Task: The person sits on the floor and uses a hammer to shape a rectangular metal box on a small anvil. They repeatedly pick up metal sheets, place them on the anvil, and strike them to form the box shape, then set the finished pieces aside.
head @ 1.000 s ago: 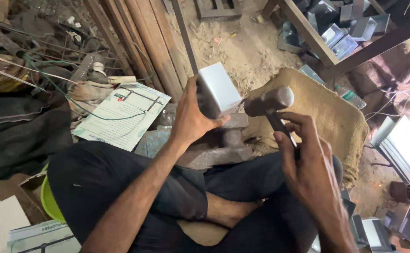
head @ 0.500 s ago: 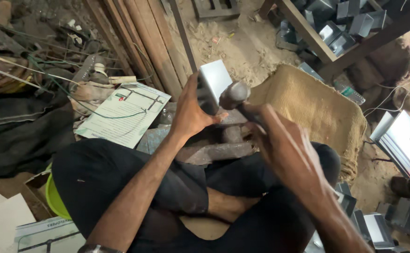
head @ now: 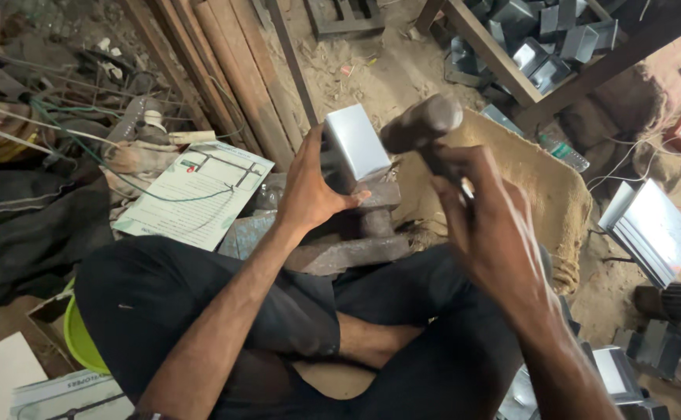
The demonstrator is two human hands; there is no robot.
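Black trousers (head: 200, 311) nearest, legs crossed on the sandy floor (head: 372, 70). Just beyond, right hand (head: 496, 233) wrapped tight round a hammer handle, dark round hammer head (head: 422, 124) raised at a tilt above and right of the box. Left hand (head: 309, 187) clamped on the near left side of a folded sheet-metal box (head: 356, 144), thumb pressed along its lower edge; box propped upright on a rusty iron block (head: 356, 249) between the knees. Thin, shiny sheet: probably light, stiff along the folds yet easily dented on the flat faces, likely slippery and sharp at cut edges. Best held low by the folded corners, fingers clear of the struck face. Hammer probably head-heavy, best gripped far down the handle. Left, a printed paper sheet (head: 193, 194). Right, burlap sacking (head: 527, 179) and stacked metal sheets (head: 652, 229). Farthest, leaning wooden planks (head: 224, 70) and more grey boxes (head: 551, 47) under a wooden frame.
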